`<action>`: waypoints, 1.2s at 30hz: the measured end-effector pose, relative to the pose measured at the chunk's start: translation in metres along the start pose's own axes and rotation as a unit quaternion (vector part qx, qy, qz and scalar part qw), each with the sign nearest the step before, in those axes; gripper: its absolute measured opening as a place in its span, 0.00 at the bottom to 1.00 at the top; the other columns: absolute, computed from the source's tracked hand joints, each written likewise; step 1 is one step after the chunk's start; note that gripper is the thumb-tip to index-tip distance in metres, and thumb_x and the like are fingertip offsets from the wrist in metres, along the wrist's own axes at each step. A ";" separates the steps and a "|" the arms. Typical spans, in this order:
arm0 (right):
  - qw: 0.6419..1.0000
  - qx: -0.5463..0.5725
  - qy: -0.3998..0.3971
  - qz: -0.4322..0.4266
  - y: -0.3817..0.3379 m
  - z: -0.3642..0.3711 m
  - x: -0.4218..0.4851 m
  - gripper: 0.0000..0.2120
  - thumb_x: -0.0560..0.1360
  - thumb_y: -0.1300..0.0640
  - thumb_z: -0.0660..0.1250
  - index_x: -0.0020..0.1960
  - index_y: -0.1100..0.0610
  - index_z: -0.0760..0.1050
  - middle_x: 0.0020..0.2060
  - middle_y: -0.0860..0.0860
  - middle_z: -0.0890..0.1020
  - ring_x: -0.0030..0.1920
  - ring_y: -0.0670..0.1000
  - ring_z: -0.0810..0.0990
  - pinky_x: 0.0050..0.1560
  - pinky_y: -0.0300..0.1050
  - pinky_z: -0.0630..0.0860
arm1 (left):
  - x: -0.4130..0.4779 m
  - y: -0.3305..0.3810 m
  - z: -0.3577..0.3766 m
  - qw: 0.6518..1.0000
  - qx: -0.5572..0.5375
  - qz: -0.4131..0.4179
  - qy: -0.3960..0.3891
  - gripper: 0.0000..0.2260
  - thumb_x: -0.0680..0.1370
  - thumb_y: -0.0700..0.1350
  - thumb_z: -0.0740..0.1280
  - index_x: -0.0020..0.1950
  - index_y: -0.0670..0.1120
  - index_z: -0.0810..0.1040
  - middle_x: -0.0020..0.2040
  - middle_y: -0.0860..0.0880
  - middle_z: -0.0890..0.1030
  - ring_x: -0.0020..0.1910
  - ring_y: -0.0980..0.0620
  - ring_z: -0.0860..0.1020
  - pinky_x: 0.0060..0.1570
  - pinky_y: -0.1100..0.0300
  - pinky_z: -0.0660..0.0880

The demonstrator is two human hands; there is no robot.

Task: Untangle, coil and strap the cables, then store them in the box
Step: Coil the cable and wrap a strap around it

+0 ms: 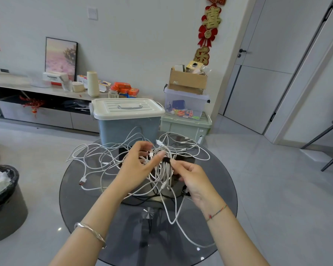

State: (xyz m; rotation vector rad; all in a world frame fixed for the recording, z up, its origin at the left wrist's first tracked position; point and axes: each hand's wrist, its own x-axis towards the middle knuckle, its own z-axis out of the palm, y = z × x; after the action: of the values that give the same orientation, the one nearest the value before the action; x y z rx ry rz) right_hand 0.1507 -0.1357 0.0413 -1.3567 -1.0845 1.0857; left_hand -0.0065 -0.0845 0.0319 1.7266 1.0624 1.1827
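grey tiled floor (258, 179), white wall (142, 35), door (267, 73).

A round glass table (88, 189) is covered with a messy pile of white cables (112, 160). One bundle of cable (164, 170) is held up by the left hand (135, 167). A black strap (166, 160) around the bundle is pinched by the right hand (192, 181). A blue box (129, 127) with its white lid (127, 108) shut is seen at the table's far edge.

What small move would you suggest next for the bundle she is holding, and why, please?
Probably pull the black strap snug around the coiled white cable: the right hand pinches the strap at the bundle's top, the left hand steadies it, and the strap looks unfinished.
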 end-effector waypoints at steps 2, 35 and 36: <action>0.998 0.050 -0.008 0.032 0.000 -0.002 0.001 0.08 0.74 0.50 0.69 0.47 0.53 0.83 0.41 0.46 0.85 0.42 0.41 0.80 0.43 0.34 0.70 | -0.003 -0.002 0.001 0.995 0.018 0.018 -0.095 0.38 0.65 0.66 0.69 0.72 0.62 0.61 0.67 0.64 0.66 0.63 0.66 0.67 0.61 0.66 0.65; 0.987 -0.023 -0.088 -0.134 -0.099 0.058 0.054 0.13 0.75 0.45 0.65 0.50 0.54 0.78 0.40 0.46 0.82 0.39 0.37 0.81 0.42 0.34 0.77 | 0.057 0.058 -0.075 0.839 -0.395 -0.252 -0.278 0.45 0.63 0.64 0.74 0.68 0.35 0.67 0.60 0.35 0.77 0.58 0.40 0.79 0.57 0.50 0.77; 0.990 0.017 -0.076 -0.121 -0.104 0.059 0.065 0.11 0.75 0.47 0.66 0.49 0.55 0.77 0.39 0.47 0.82 0.39 0.40 0.81 0.45 0.36 0.77 | 0.067 0.056 -0.079 0.843 -0.393 -0.259 -0.259 0.43 0.67 0.66 0.70 0.67 0.35 0.67 0.60 0.34 0.77 0.57 0.40 0.79 0.55 0.50 0.79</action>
State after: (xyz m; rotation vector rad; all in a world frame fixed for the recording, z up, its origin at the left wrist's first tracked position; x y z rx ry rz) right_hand 0.0998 -0.0558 0.1390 -1.0968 -1.2994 1.0343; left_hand -0.0556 -0.0316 0.1250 0.9189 0.5212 0.5966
